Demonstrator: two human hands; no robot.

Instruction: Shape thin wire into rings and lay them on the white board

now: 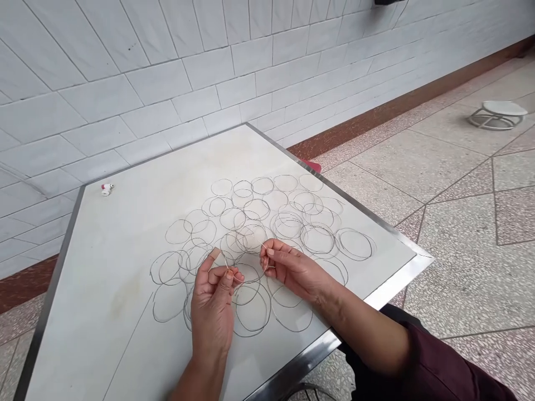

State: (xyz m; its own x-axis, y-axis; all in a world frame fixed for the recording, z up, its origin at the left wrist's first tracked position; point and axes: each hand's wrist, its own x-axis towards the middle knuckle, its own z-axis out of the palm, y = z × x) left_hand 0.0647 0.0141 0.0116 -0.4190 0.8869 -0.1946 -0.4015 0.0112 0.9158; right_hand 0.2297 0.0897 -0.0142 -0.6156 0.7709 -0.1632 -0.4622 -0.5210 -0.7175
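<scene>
Between my hands is a thin wire ring (225, 260), raised just above the table, its upper part hard to make out. My left hand (214, 295) pinches its left side between thumb and fingers; the forefinger points up, with a tan wrap at the tip. On the opposite side, the thumb and forefinger of my right hand (290, 270) are closed on the same wire. Many similar loose wire rings (253, 336) lie overlapping on the white tabletop (137, 234), under and beyond both hands.
A metal edge (301, 362) borders the table. One long straight wire or line (129, 341) runs across its left part. At the far left corner lies a small white-and-red object (107, 189). A tiled wall (159, 83) stands behind; a round stool (499, 111) is on the floor.
</scene>
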